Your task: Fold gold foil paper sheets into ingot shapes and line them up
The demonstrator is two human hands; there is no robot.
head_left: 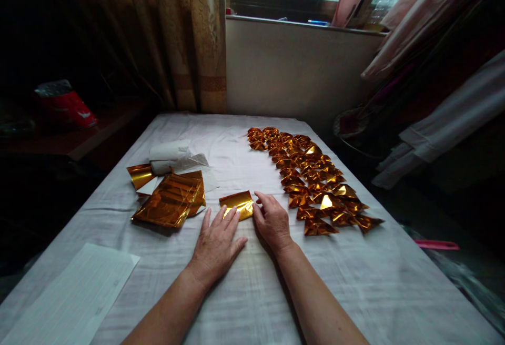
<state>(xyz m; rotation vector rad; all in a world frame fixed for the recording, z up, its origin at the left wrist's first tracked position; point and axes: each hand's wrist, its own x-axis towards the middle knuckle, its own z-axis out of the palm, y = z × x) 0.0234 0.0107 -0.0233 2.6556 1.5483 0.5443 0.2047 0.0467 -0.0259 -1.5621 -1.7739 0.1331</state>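
White-clothed table (355,282) bears a gold foil piece (236,204), pressed by the flat, open left hand (216,242) and right hand (272,221).

A counter (379,282) draped in white cloth carried everything. On it lay a small folded gold foil sheet (237,204) near the middle, a stack of flat gold foil sheets (170,204) to its left, a white paper roll (170,155) behind that stack, a long spread of folded gold pieces (311,176) on the right, and a white lined sheet (74,295) at the near left corner
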